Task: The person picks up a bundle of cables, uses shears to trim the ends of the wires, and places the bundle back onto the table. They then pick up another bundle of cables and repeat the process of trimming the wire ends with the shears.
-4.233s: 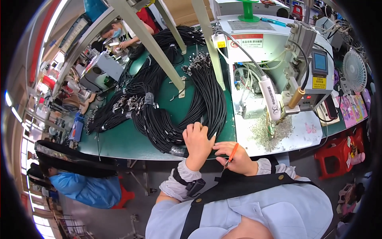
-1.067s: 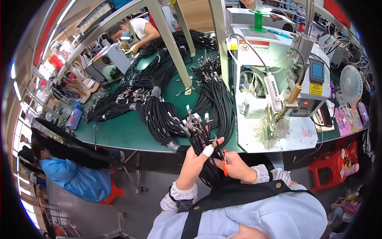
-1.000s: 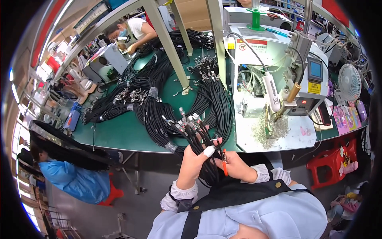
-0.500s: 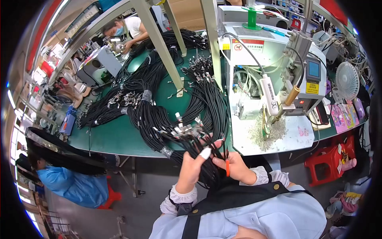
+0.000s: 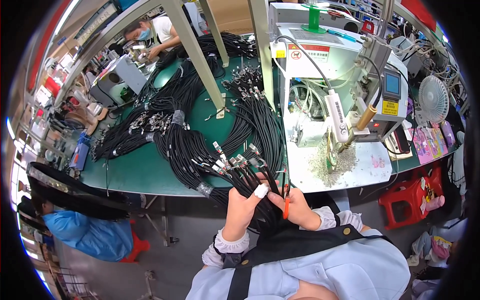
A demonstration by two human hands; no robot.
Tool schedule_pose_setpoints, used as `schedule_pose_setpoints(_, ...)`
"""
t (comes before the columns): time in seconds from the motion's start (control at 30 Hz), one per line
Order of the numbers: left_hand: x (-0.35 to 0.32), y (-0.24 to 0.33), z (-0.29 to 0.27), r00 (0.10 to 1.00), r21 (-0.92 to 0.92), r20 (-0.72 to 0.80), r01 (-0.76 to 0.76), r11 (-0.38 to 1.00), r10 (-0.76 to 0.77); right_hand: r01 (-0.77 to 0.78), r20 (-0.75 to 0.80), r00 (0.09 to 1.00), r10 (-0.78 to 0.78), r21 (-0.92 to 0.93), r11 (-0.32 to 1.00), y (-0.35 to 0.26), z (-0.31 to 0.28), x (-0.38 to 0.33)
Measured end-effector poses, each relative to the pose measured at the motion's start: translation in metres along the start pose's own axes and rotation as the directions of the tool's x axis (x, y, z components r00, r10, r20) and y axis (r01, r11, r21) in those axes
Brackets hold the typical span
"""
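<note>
In front of my body, my left hand (image 5: 241, 212) is closed round a bundle of black cables (image 5: 245, 187), its thumb wrapped in white. The cables' small metal and white connector ends (image 5: 240, 163) fan out above the fingers, at the table's front edge. Close against it, my right hand (image 5: 300, 209) is closed, with a small orange-handled tool (image 5: 286, 208) in the grip. Its thumb and forefinger meet at the cables beside the left thumb. The tool's tip is too small to make out. Further tied cable bundles (image 5: 175, 145) lie just beyond both hands.
A bench machine (image 5: 345, 100) with a brass-coloured cylinder stands on a white plate (image 5: 310, 180) strewn with metal bits. Pale frame posts (image 5: 197, 55) rise from the green table (image 5: 130, 172). A red stool (image 5: 395, 200) stands at right. Two people work at left.
The connector ends have spread apart above my left hand. My two hands remain together, still gripping. The view has shifted slightly.
</note>
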State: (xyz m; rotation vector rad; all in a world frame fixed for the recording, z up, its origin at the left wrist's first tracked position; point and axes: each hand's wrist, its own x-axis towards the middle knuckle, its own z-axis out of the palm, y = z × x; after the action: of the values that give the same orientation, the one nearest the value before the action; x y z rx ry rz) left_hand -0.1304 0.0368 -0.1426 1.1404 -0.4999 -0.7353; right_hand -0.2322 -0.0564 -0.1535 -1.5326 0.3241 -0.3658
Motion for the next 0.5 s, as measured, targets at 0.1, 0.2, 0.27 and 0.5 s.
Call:
schedule_pose_setpoints(0.1,0.0,0.0,0.004,1.0,0.098,0.0,-0.026,0.995,0.026,0.238,-0.075,0.969,-0.235,0.029,0.971,0.004,0.0,0.005)
schedule_pose_setpoints(0.2,0.001,0.005,-0.004,0.999,0.068,-0.036,-0.01,0.998,0.012,0.144,-0.052,0.987,-0.154,-0.154,0.978,0.01,-0.005,-0.001)
schedule_pose_setpoints(0.27,0.003,0.011,-0.004,0.999,0.049,-0.045,-0.02,0.999,0.022,0.085,-0.106,0.991,-0.083,0.016,0.996,0.003,-0.004,0.0)
schedule_pose_setpoints(0.5,-0.002,-0.002,0.012,0.997,-0.123,-0.071,-0.019,0.992,0.01,-0.006,0.061,0.998,0.011,-0.083,0.997,0.035,-0.01,-0.001)
